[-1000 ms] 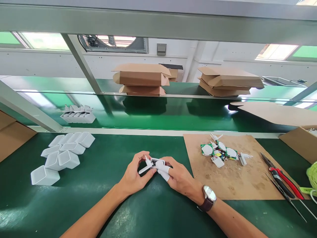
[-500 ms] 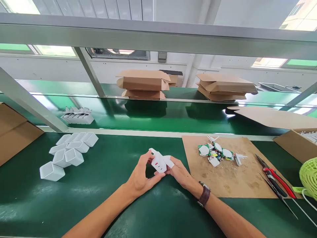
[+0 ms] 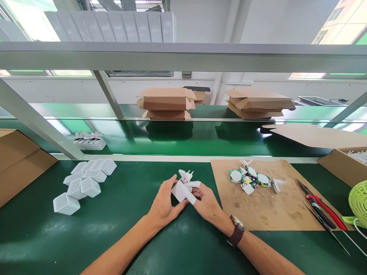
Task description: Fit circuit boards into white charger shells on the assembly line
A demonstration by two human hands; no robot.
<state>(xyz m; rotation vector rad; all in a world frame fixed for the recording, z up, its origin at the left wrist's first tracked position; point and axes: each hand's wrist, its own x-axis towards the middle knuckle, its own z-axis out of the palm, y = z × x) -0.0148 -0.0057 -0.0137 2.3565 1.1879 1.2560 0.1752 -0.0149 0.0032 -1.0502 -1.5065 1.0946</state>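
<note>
Left hand [image 3: 163, 201] and right hand [image 3: 208, 203] meet above the green tabletop [image 3: 149, 172], both gripping one white housing [image 3: 179, 191] between them, with a pronged white piece [image 3: 186, 175] standing up at its far end. Thumb and fingers of the left press on the near side; the right pinches from the other side, its white finger covers [image 3: 189, 196] against the plastic. A wristwatch [image 3: 236, 231] is on the right wrist. Well to the left, hollow white shells [image 3: 90, 186] lie grouped on their sides. To the right, a brown sheet [image 3: 243, 214] carries a small heap of circuit boards [image 3: 235, 176] and loose white parts, and red-and-black pliers [image 3: 329, 214] and tweezers [image 3: 336, 237] lie side by side at its right edge. Cardboard boxes [image 3: 168, 102] sit stacked on the shelf behind.
</note>
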